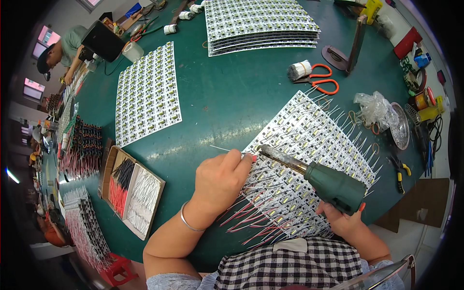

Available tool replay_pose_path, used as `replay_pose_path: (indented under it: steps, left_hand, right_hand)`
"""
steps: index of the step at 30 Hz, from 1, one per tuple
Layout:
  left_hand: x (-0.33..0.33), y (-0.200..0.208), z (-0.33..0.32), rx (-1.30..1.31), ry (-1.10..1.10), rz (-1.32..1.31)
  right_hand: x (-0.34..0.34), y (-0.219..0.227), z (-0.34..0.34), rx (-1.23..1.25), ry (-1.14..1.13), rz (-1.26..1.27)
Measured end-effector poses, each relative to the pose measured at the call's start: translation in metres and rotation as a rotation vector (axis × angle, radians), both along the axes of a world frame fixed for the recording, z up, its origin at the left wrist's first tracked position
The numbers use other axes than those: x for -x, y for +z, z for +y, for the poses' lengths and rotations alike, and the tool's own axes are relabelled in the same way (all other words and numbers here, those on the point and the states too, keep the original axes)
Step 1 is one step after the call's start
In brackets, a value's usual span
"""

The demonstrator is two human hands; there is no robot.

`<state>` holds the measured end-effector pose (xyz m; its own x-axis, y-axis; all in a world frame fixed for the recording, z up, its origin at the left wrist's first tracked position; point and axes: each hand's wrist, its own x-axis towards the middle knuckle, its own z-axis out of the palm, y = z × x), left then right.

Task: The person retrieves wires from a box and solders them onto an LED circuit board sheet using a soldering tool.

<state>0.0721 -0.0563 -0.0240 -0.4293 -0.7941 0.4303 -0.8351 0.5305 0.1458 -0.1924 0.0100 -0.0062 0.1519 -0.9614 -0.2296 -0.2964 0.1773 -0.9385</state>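
Eyeglasses point(383, 275) are seen nearest; a soldering iron point(333, 187) is clamped by right fingers point(331, 211), white wire point(220, 148) by left fingers point(243, 166), best kept still during heating.

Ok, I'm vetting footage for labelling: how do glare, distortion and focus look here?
Head view: pale sheen on the green tabletop, a lamp glaring at far left; same view: edges bow toward the blackened rim; same view again: the soldering iron looks reasonably sharp.
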Motion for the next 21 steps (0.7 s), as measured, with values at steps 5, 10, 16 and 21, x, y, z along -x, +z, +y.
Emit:
replay_pose_path:
  steps: [5,10,16,21]
  left_hand:
    - [0.001,0.002,0.0,-0.005,0.006,-0.011]
    - [0.001,0.002,0.0,-0.027,0.004,-0.035]
    - [0.001,0.006,0.0,-0.045,0.015,-0.059]
    - [0.003,0.007,0.001,-0.052,0.028,-0.082]
  right_hand:
    - [-0.003,0.001,0.001,-0.049,-0.062,-0.105]
    - [-0.005,-0.004,0.001,-0.051,-0.011,-0.044]
    - [-0.008,0.001,-0.002,0.019,0.031,0.017]
    - [-0.009,0.004,-0.006,0.103,0.099,0.093]
